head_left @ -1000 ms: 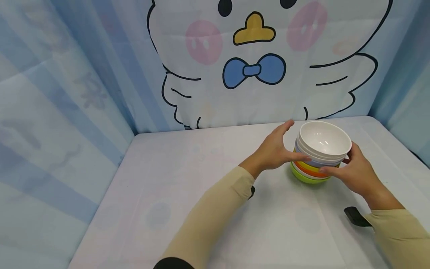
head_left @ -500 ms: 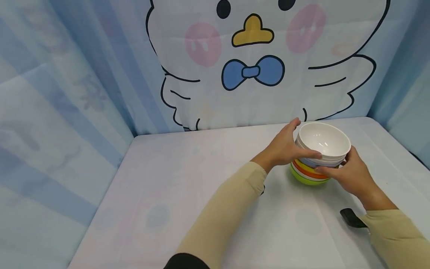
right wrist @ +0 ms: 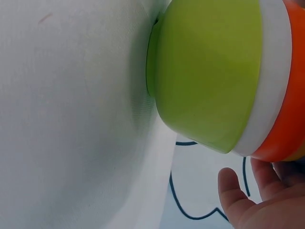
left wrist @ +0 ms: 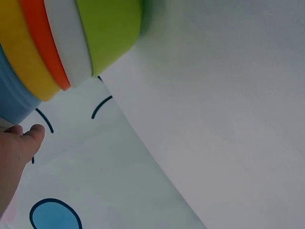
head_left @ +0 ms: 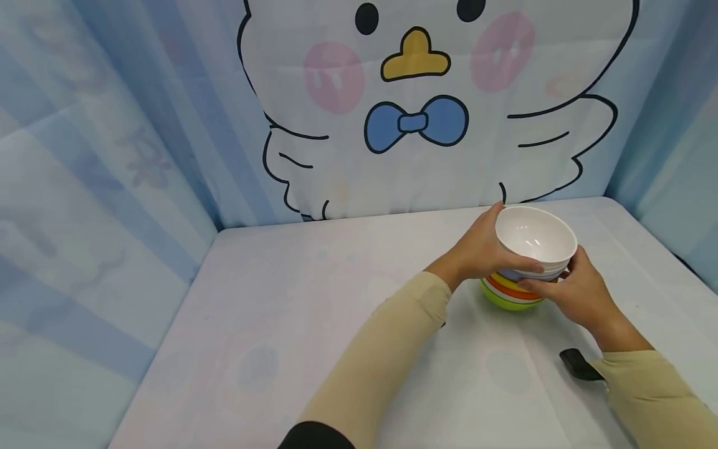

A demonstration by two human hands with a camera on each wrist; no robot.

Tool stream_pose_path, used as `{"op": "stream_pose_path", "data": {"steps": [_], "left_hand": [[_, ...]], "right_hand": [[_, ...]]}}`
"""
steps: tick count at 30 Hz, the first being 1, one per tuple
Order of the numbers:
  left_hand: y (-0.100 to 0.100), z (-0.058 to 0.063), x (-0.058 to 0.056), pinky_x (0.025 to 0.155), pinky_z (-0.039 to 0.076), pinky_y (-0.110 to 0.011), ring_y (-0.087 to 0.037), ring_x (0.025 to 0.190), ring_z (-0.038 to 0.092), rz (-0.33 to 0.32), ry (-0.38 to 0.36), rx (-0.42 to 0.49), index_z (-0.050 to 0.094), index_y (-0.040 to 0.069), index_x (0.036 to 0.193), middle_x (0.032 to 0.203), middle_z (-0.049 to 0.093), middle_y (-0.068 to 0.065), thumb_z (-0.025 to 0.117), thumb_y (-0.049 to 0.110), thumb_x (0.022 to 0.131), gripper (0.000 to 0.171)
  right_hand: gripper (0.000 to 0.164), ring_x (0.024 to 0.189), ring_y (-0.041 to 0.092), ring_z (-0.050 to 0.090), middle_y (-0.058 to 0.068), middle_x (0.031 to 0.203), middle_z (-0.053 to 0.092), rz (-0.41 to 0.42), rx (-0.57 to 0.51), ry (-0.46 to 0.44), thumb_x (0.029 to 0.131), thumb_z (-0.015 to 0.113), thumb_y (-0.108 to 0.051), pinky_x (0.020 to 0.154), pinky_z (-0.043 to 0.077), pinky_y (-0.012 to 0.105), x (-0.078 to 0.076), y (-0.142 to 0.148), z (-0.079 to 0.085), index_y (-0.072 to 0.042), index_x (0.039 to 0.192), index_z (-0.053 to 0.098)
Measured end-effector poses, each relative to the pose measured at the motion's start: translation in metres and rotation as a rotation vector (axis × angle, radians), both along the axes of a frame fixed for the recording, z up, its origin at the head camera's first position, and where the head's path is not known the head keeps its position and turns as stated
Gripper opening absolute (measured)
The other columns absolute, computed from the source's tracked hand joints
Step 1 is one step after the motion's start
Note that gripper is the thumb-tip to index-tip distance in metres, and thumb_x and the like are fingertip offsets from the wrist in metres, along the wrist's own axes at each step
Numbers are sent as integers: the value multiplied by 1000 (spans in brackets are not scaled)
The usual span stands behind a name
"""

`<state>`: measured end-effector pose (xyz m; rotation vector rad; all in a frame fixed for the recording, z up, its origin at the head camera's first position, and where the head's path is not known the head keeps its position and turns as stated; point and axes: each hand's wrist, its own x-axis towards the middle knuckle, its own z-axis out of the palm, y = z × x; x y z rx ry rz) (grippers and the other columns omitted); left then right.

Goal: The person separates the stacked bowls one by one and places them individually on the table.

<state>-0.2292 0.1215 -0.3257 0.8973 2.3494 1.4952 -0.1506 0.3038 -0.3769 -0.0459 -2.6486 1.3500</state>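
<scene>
A stack of nested bowls stands on the table's right side. At its top is a white bowl [head_left: 535,234], its mouth facing up. In the left wrist view the lower layers show as a light blue bowl [left wrist: 14,93], a yellow bowl [left wrist: 19,52], an orange bowl [left wrist: 40,38], a white one and a green bowl [left wrist: 112,33] at the base. My left hand [head_left: 485,249] grips the upper white bowls from the left, thumb across the front. From the right, my right hand [head_left: 580,293] holds the stack, its thumb near the yellow and orange rims. Some fingertips are hidden behind the bowls.
A pale cloth covers the table [head_left: 314,324]. Behind it hangs a curtain [head_left: 415,168] with a cartoon print, and more curtain closes both sides. A black strap end [head_left: 580,365] sticks out by the right sleeve.
My left hand has moved right and closer round the upper bowls, its thumb now further across their front. The right hand keeps its hold. The whole view has shifted slightly.
</scene>
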Motion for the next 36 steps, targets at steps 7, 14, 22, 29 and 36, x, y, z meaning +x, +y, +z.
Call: {"op": "stream_pose_path", "data": {"steps": [7, 14, 22, 29, 36], "left_hand": [[4, 0, 1, 83, 47, -12, 2, 103, 52, -1, 33, 3, 41, 16, 142, 122, 50, 11, 91, 29, 73, 87], [5, -1, 6, 88, 48, -16, -1, 110, 52, 72, 21, -30, 32, 17, 154, 136, 48, 9, 89, 34, 76, 98], [4, -5, 8, 90, 47, -18, -2, 114, 51, 98, 19, 3, 29, 17, 157, 141, 46, 7, 88, 34, 77, 101], [2, -4, 7, 90, 47, -17, -2, 114, 51, 80, 19, 36, 28, 16, 158, 142, 45, 7, 88, 33, 77, 102], [-4, 4, 6, 86, 48, -16, -3, 112, 52, 102, 51, 48, 30, 16, 156, 139, 47, 7, 89, 36, 75, 103]], "right_hand": [[106, 130, 54, 31, 33, 151, 27, 0, 2, -2, 87, 80, -32, 96, 35, 75, 0, 1, 0, 2, 156, 7], [104, 130, 53, 31, 33, 151, 27, 12, -7, 1, 87, 80, -27, 97, 34, 74, -1, 3, 0, 3, 156, 8], [103, 130, 52, 32, 32, 150, 29, 23, -11, 11, 87, 81, -26, 97, 34, 74, -1, 3, 1, 3, 156, 10], [103, 129, 50, 33, 29, 150, 30, 26, -12, 33, 86, 81, -24, 96, 35, 73, -1, 2, 1, 0, 157, 11], [106, 130, 52, 31, 30, 151, 27, 28, -33, 11, 87, 81, -27, 97, 32, 75, 1, 1, 2, -2, 158, 7]]}}
